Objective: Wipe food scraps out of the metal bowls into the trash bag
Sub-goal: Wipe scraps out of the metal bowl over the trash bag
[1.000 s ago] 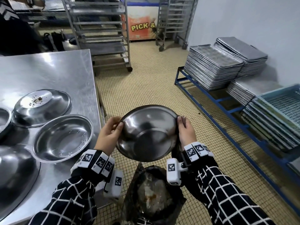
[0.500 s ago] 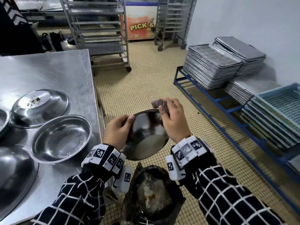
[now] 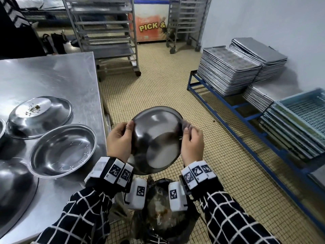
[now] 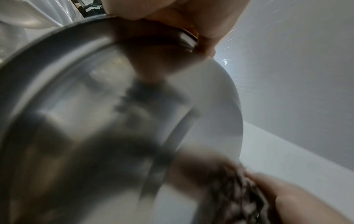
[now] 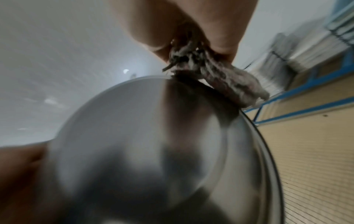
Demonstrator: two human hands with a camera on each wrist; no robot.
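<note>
A metal bowl (image 3: 156, 138) is held tilted, its hollow facing me, above the open black trash bag (image 3: 163, 213) on the floor. My left hand (image 3: 119, 140) grips the bowl's left rim, thumb inside. My right hand (image 3: 192, 140) pinches a grey, dirty cloth (image 3: 186, 124) against the right rim. The right wrist view shows the cloth (image 5: 220, 72) bunched between thumb and fingers, with dark scraps on it, touching the bowl's edge (image 5: 191, 84). The left wrist view is filled by the blurred bowl (image 4: 95, 121); the cloth (image 4: 239, 189) is at its lower right.
The steel table (image 3: 52, 76) on my left carries an upturned bowl with scraps on its base (image 3: 38, 117), an empty bowl (image 3: 63, 150) and a large bowl (image 3: 14, 187). Stacked trays (image 3: 228, 71) and blue crates (image 3: 302, 110) sit on a blue rack at right. Wheeled racks (image 3: 105, 32) stand behind.
My right hand left the right rim, swept the cloth over the bowl's top edge, and has come back down to the right rim. The left hand's grip has not changed.
</note>
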